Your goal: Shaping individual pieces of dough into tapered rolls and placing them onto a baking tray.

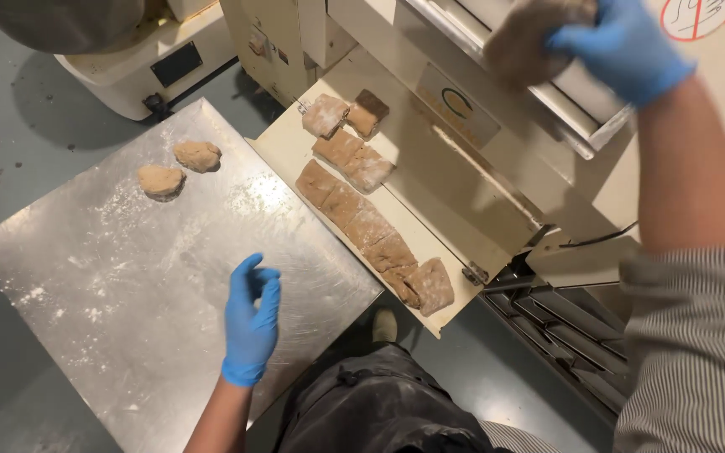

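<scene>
While we look down over the work, the scene sorts into these lines:

Right hand: our blue-gloved right hand (pixel 627 46), far right, is closed around a brown, floured lump of dough (pixel 530 42), holding it up against the top of the cream-coloured dough machine (pixel 463 168); the lump is blurred, so we cannot tell its exact shape.

Left hand: our blue-gloved left hand (pixel 252 319) hangs empty over the near edge of the tabletop, fingers loosely spread and slightly curled, touching nothing that we can see.

Tabletop: the flour-dusted steel tabletop (pixel 127 285) lies to the left, its right corner just beside the machine's tray.

Tray: the pale sloping outfeed tray (pixel 442 247) of the machine carries a row of flattened brown dough pieces (pixel 362 218), some overlapping, running from far to near.

Finished balls: two rounded brown dough balls (pixel 179 168) sit close together at the far left of the tabletop, well apart from the left hand.

Done, as we judge it: several pieces have passed through onto the tray, and two are set on the tabletop.

Left, as we judge it: the lump in the right hand is not yet in the machine, and the flattened pieces remain on the tray.

Rest: a dark apron (pixel 379 403) and grey floor (pixel 480 377) show below us.
</scene>
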